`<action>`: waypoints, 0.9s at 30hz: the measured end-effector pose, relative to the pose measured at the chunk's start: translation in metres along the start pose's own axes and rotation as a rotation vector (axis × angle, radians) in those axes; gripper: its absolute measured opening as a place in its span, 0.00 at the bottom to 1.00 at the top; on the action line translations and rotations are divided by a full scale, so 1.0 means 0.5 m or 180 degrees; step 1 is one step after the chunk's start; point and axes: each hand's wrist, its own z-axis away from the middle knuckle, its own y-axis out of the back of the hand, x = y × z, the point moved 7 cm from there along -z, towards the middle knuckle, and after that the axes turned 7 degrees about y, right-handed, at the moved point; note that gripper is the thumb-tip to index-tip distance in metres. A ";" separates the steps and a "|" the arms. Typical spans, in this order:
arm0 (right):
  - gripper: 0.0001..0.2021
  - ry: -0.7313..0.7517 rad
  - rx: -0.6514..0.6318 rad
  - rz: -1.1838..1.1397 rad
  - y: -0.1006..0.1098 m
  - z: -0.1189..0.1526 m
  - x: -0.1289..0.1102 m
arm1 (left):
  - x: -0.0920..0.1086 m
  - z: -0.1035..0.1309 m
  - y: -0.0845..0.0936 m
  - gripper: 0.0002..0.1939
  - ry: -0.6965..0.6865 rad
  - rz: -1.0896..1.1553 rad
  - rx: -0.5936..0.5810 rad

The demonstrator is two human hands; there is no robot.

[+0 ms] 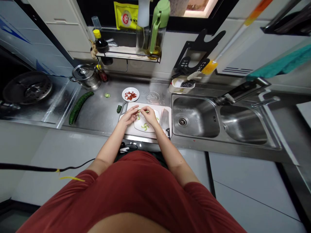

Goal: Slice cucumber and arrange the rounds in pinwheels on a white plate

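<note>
A white plate [151,129] lies on the pink-rimmed cutting board [130,130], with green cucumber slices [145,127] set on it in small fans. Over the plate's upper left part, my left hand [130,116] is palm up with its fingers spread, close to the other hand. My right hand [148,115] pinches a small piece of cucumber beside the left fingertips. A cleaver [164,119] rests on the board's right side, its black handle toward me. Left of the board lies a cucumber end piece [119,109]. Chopped red bits fill a small white dish [130,100] behind the board.
A whole cucumber [79,106] lies on the steel counter at left, near a lidded pot [86,76] and a few slices [107,95]. The double sink [196,116] is at right. A shelf [126,55] with bottles hangs above the counter.
</note>
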 end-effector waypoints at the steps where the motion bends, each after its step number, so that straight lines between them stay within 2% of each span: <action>1: 0.09 -0.0008 -0.0012 0.0015 0.000 0.000 0.001 | 0.003 0.002 -0.001 0.27 -0.0019 -0.0038 0.0001; 13: 0.09 -0.0209 -0.0071 -0.0053 -0.001 0.000 -0.008 | 0.046 0.008 0.000 0.32 -0.0655 -0.0923 0.0207; 27: 0.07 -0.0287 -0.0086 -0.0092 0.002 0.002 -0.001 | 0.054 0.001 -0.002 0.28 -0.1245 -0.1410 0.0290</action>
